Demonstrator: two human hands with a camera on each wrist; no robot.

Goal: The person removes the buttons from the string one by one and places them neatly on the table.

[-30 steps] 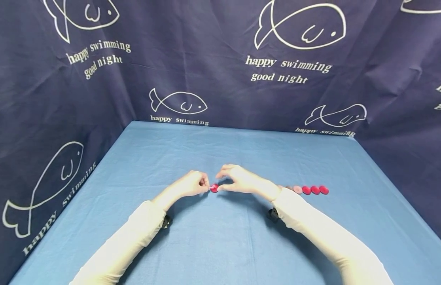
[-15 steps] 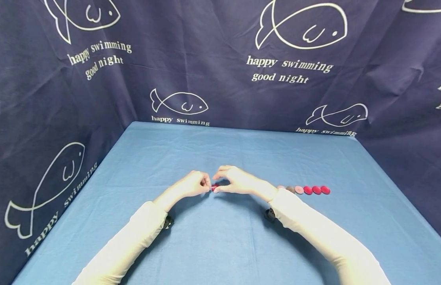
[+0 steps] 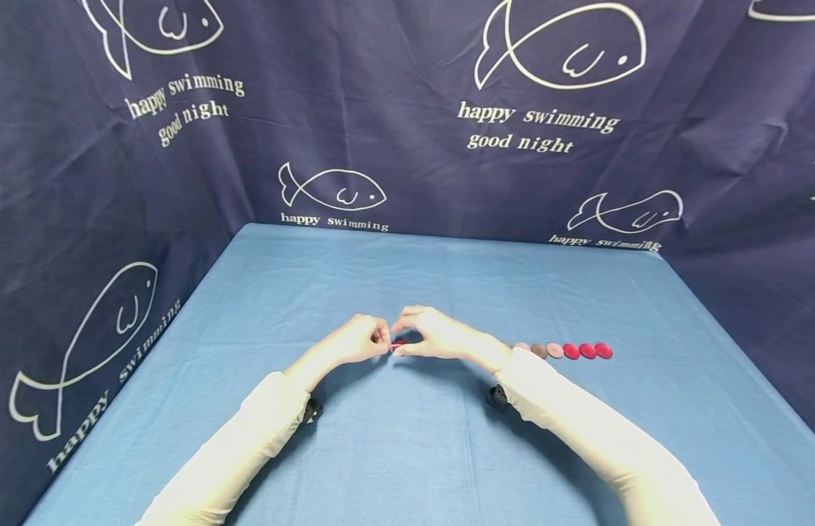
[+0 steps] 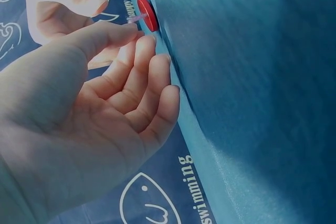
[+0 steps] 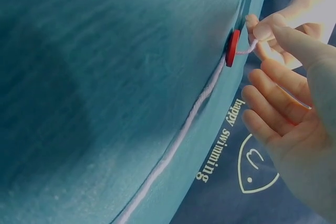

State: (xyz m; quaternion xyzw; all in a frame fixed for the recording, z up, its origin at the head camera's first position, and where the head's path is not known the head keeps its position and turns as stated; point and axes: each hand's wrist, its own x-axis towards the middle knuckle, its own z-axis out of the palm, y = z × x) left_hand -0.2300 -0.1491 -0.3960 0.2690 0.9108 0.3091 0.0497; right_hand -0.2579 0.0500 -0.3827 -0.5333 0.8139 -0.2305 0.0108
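A red button (image 5: 232,49) stands on edge on a pale pink string (image 5: 176,142), which passes through it and lies along the blue cloth. In the right wrist view the string's short end comes out toward the left hand's fingertips. My left hand (image 3: 361,338) pinches that end between thumb and finger, just beside the button. Around the button's other side is my right hand (image 3: 441,334), its thumb and fingers spread apart with nothing held between them. The right thumb comes near the left fingertips; whether it touches the string is unclear. The right hand partly hides the button in the head view.
A row of loose buttons lies to the right on the blue-covered table (image 3: 407,446): red ones (image 3: 588,351), pink ones (image 3: 555,351) and a brown one (image 3: 539,351). The right forearm covers the row's left end. Dark fish-print curtains (image 3: 420,146) enclose the back and sides.
My right hand has shifted slightly left, its thumb moving in front of the red button and closer to the left fingertips. The left hand keeps its pinch and has barely moved.
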